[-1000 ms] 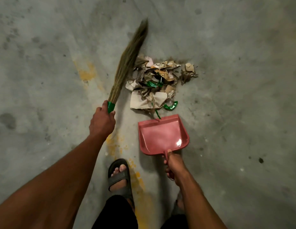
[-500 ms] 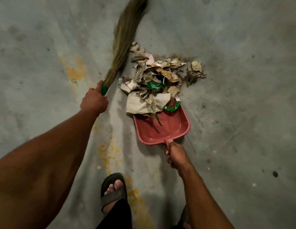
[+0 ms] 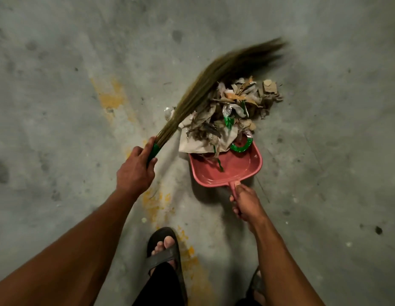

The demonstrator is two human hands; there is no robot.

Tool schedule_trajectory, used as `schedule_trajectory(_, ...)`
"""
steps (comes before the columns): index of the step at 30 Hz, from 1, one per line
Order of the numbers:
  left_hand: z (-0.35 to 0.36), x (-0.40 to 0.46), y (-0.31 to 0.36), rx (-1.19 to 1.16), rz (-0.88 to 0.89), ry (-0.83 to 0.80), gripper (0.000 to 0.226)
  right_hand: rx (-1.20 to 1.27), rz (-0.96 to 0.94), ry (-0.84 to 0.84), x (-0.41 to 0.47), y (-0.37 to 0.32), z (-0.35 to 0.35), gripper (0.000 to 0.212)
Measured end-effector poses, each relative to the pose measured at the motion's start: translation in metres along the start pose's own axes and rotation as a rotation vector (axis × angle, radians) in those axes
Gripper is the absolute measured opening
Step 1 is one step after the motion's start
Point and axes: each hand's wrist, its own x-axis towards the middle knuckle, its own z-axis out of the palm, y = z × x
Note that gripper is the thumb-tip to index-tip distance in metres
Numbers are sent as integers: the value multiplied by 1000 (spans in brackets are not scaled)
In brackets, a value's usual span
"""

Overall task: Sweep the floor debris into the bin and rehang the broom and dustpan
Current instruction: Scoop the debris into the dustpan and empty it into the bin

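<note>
step: sweeping into pan | left hand (image 3: 134, 173) gripped green-bound grass broom (image 3: 216, 80) behind paper-and-leaf debris pile (image 3: 231, 111) | right hand (image 3: 247, 200) gripped red plastic dustpan (image 3: 236, 168), its lip under pile on concrete floor (image 3: 59, 85) | next: likely drag bristles toward pan

Grass broom (image 3: 216, 85): green-bound handle gripped by left hand (image 3: 134, 171), bristles blurred, slanting over far side of debris pile (image 3: 231, 111). Red dustpan (image 3: 227, 166): on concrete floor (image 3: 59, 107), handle gripped by right hand (image 3: 247, 202), front lip under paper scraps. Green wrapper (image 3: 241, 146) at pan mouth. Sandalled foot (image 3: 164, 248) below.
</note>
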Motion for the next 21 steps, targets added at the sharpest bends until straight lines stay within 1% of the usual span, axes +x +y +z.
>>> schedule_trajectory(2,-3,13,9,-43,-20,48,66,-5,8,-4,0,1,-3,36)
schedule_trajectory(4,-2,41,20,-53,-40,73,63,-23,8,3,0,2,-7,38)
schedule_trajectory(6,2,72,29,-36,-57,44,61,-49,-1,17,2,3,-13,42)
schedule_trajectory(9,14,97,37,31,-67,-48,61,-42,-7,26,4,4,-18,37)
schedule_trajectory(12,33,83,35,42,-43,-89,63,-16,-1,9,9,8,-19,38)
schedule_trajectory(18,66,18,25,19,76,-159,66,96,-35,-13,12,3,-12,34)
schedule_trajectory(21,74,-10,29,-10,110,-156,65,120,-37,-33,8,4,-10,31)
